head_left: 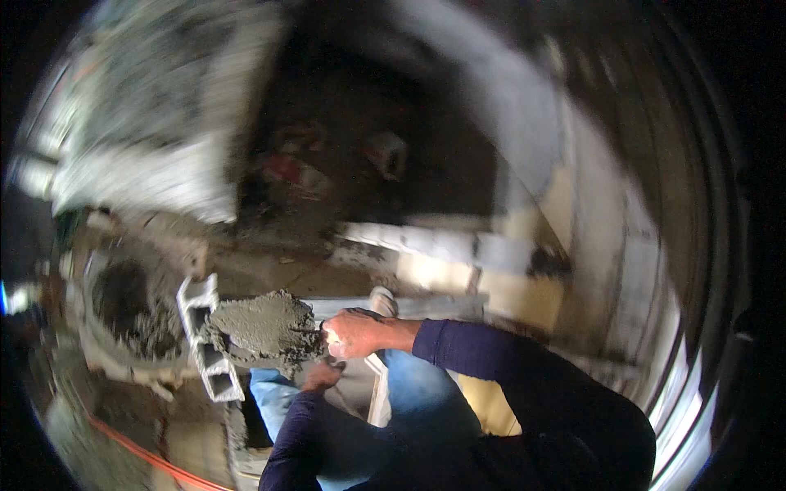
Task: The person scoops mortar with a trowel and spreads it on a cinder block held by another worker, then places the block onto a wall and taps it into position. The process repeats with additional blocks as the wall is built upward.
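Note:
My right hand (354, 334) is closed on a trowel, its blade covered by a thick heap of wet grey mortar (262, 329). My left hand (321, 376) is just below it, fingers curled; what it holds, if anything, is too small to tell. Left of the mortar stands a hollow concrete block (223, 378), its cells showing. Farther left is a rough basin (97, 327) with wet mortar (155, 331) inside. My legs in blue trousers show beneath my arms.
A pale ledge (454, 304) runs behind my right hand. Beyond are a low block wall (434, 244), a dark floor with scattered debris, and a blurred grey-white slab (164, 114) at upper left. An orange cable (155, 462) lies at lower left. A pale wall (614, 245) is on the right.

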Available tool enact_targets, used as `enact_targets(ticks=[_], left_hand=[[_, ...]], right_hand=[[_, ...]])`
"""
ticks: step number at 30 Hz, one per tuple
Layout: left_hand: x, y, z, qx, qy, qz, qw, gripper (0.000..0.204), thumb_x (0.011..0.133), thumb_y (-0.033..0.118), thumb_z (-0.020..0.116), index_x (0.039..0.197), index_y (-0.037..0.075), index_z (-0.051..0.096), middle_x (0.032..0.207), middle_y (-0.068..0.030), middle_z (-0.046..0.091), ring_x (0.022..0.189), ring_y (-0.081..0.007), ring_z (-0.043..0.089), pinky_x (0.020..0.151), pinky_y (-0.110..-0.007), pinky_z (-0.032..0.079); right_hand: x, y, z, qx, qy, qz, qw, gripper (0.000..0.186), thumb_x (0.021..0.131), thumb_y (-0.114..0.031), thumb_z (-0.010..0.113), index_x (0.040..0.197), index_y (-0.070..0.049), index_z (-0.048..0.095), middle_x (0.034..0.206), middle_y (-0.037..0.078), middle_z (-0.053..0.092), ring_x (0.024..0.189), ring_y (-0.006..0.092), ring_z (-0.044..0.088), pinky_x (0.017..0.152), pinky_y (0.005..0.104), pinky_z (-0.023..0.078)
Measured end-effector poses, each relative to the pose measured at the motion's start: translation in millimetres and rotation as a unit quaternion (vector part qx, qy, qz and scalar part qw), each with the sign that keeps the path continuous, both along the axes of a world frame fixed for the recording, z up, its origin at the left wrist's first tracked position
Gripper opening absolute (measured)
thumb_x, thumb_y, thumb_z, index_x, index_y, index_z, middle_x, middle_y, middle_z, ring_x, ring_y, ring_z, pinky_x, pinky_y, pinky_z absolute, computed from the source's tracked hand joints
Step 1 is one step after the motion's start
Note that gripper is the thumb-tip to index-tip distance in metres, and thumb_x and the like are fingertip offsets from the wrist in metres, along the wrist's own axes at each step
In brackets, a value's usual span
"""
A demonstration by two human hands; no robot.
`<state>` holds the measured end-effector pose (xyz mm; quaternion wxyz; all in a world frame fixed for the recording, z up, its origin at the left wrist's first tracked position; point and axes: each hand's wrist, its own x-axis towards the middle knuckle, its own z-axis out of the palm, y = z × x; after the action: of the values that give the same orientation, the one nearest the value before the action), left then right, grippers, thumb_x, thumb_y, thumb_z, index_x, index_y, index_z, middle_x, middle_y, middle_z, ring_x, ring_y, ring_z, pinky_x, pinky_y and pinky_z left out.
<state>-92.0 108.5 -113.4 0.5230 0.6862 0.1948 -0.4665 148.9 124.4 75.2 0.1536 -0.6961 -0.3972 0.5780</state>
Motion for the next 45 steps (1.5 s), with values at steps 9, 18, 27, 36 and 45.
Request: enact_targets(ticks=[9,18,27,36,45], left_hand=[[-45.1,9.7,0.3,0.061,-0.146,-0.298,0.941,0.038,0.093,0.042,0.046,0.108,0.014,0.066,0.105,-0.0136,0.067,0.093,-0.0352,0.065,0.075,-0.043,0.051],[27.0,-49.4,42.9,0.034,-0.102,-0.37,0.923,0.032,0.09,0.036,0.056,0.115,0.018,0.063,0.114,-0.0134,0.062,0.097,-0.0335,0.062,0.078,-0.044,0.05],[122.2,-281.1,152.2,-0.051,-0.141,-0.222,0.963,0.056,0.086,0.045,0.059,0.12,0.001,0.057,0.116,-0.0245,0.06,0.109,-0.0398,0.058,0.091,-0.047,0.048],[119.1,-332.0,203.9,-0.111,-0.077,-0.292,0.947,0.053,0.085,0.044,0.059,0.117,0.001,0.058,0.113,-0.0234,0.061,0.106,-0.039,0.057,0.089,-0.047,0.047],[122.0,-331.4,196.5,-0.094,-0.069,-0.269,0.956,0.049,0.085,0.042,0.059,0.114,0.002,0.058,0.111,-0.0224,0.061,0.103,-0.0382,0.057,0.087,-0.047,0.046]], right_hand=[[-33.1,-289.6,94.0,-0.022,-0.055,-0.298,0.953,0.029,0.078,-0.028,0.06,0.07,0.0,0.057,0.067,0.018,0.055,0.063,0.0348,0.056,0.061,0.0459,0.045],[-98.4,-466.8,145.8,-0.001,-0.14,-0.492,0.86,0.028,0.086,-0.032,0.064,0.087,-0.003,0.065,0.071,0.01,0.06,0.063,0.0235,0.06,0.057,0.0381,0.047],[-47.9,-610.1,177.1,0.126,0.13,-0.9,0.397,0.019,0.091,-0.029,0.062,0.09,-0.011,0.061,0.066,0.002,0.055,0.05,0.0166,0.053,0.045,0.0332,0.046],[171.1,-812.0,149.4,0.019,-0.239,-0.803,0.546,0.023,0.093,-0.028,0.055,0.096,-0.006,0.059,0.072,0.008,0.059,0.056,0.0194,0.055,0.048,0.0342,0.046],[286.6,-844.6,98.4,-0.074,-0.608,-0.51,0.604,0.015,0.087,-0.02,0.06,0.085,-0.005,0.06,0.073,0.007,0.057,0.06,0.0181,0.055,0.054,0.0358,0.047]])
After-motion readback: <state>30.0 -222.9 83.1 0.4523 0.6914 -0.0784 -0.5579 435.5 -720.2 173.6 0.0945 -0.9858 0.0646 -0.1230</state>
